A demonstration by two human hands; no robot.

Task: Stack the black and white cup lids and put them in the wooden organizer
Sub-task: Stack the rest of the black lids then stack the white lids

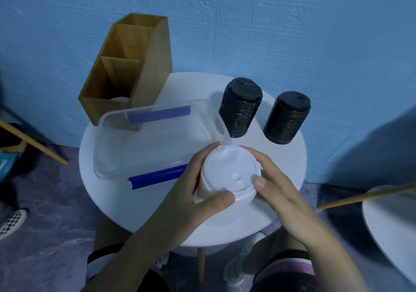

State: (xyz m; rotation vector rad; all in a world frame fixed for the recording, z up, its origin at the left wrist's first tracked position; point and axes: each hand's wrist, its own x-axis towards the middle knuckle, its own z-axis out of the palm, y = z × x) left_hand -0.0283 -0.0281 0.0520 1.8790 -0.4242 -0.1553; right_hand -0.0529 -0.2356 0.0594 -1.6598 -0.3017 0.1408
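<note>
Reference: A clear box (105, 120) on the round white counter (225, 224) is taken as the landmark. All places below are given from it.

White lid stack: The white lid stack (227, 174) is held at the box's near right corner. It is tilted so that its top lid is turned toward the camera. Whether it touches the box, or rests on the counter, cannot be told.

Left hand: The left hand (193, 179) is wrapped round the side of the stack that faces the box. Its thumb is laid across the near rim.

Right hand: The right hand (276, 183) is clasped on the side of the stack turned away from the box. Its thumb is pressed on the edge of the top lid.

First black stack: The first black stack (240, 108) is stood upright just beyond the box's right end.

Second black stack: The second black stack (287, 118) is stood farther to the right of the box, apart from the first.

Wooden organizer: The wooden organizer (148, 66) is placed just behind the box's far left corner. Three open compartments are shown. Something pale and round (119, 99) is seen in the compartment closest to the box.

Blue clips: One blue clip (158, 114) is fitted on the box's far long side, and another (157, 178) on its near long side.

Surroundings: A second round top (394, 228) is seen well to the right of the box. A checkered shoe (12, 222) is seen on the floor well to its left.
</note>
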